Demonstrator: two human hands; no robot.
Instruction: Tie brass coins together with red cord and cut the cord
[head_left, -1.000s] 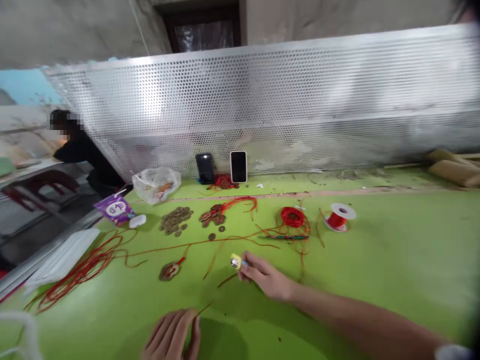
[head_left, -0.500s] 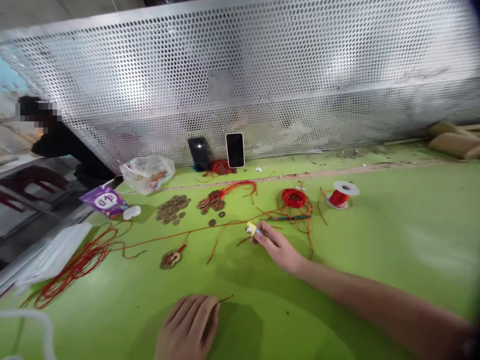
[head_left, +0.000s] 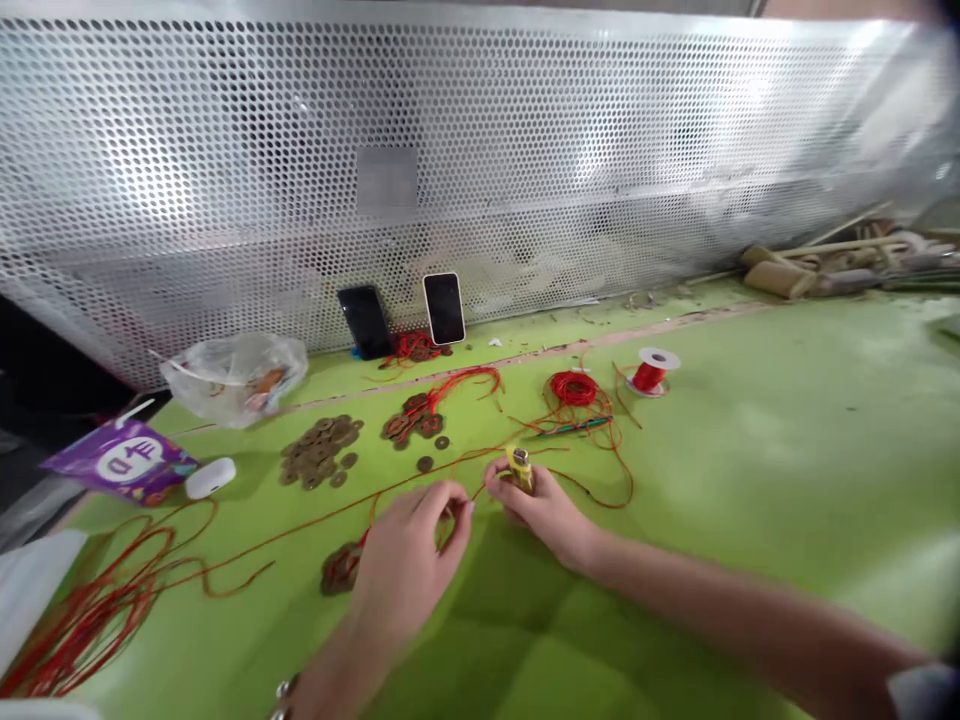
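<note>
Far left, a heap of red string (head_left: 90, 610) trails across the green table (head_left: 750, 470). Next come a purple packet (head_left: 124, 462), a white case (head_left: 210, 477) and a plastic bag (head_left: 236, 375). Coins (head_left: 319, 450) sit in a pile past that, and a coin charm (head_left: 341, 568) lies just left of the left hand (head_left: 409, 560). That hand is a bit blurry, but its fingers are bunched down to the thumb, pinching a thin red cord (head_left: 477, 490). Right beside it, mid-table, the right hand (head_left: 544, 510) grips a yellow lighter (head_left: 519, 468) upright between thumb and fingers, metal top up. Two phones (head_left: 444, 308) lean on the mesh panel (head_left: 525, 150) behind. Further right there's a red coil (head_left: 574, 387), then a spool (head_left: 651, 370).
</note>
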